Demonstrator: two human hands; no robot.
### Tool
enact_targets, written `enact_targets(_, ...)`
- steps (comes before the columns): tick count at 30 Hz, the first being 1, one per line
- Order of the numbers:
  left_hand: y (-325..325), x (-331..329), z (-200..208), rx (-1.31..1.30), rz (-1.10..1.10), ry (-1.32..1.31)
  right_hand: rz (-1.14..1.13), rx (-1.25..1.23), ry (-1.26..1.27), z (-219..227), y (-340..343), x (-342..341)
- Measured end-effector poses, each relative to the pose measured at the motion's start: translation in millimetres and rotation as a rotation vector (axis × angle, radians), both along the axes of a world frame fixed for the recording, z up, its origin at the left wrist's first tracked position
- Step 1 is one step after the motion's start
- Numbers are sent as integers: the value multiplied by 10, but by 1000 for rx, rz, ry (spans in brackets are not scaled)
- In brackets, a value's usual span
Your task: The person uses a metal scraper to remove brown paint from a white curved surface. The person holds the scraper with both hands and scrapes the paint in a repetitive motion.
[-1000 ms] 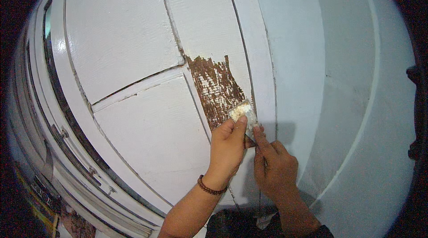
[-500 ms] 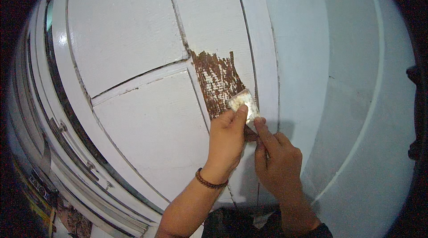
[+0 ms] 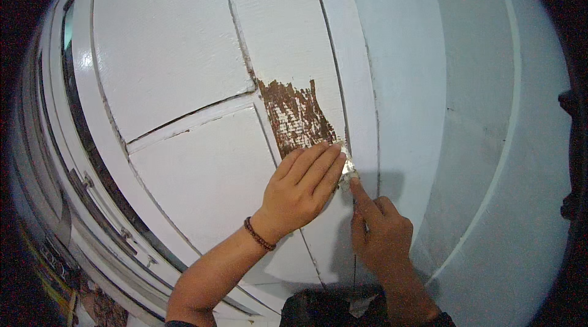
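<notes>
My right hand is closed round the handle of a paint scraper, its index finger stretched along the tool toward the blade. The handle is mostly hidden in the fist. My left hand, with a brown beaded bracelet on its wrist, lies flat with fingers extended. Its fingertips rest at the scraper blade and cover part of it. Just above the fingers is a brown patch on the white door, where paint is stripped away and white flecks are left.
Left of the patch, grooves frame the door's panels. A pale blue-grey wall stands to the right. At the far left are metal handles on a frame, and below them brown debris lies low down.
My left thumb was on top of the blade; now the left hand has flattened, its fingers laid across the blade. The scraper has tilted, showing less of its face, and sits slightly lower.
</notes>
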State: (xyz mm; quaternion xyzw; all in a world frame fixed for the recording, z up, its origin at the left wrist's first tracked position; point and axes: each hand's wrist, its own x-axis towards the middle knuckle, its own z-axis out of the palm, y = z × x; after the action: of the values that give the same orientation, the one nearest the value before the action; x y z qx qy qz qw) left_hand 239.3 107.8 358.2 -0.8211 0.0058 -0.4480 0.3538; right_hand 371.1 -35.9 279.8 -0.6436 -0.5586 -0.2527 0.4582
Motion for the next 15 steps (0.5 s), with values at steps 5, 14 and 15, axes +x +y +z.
enact_targets(5, 55, -25, 53, 57, -5, 39, 17, 21, -6, -29, 29, 18)
enact_targets(14, 96, -8, -15, 105, 31, -15, 4, 39, -15, -18, 64, 27)
enact_targets(15, 84, -6, -40, 111, 36, -38, 8, 47, -22, -11, 63, 21)
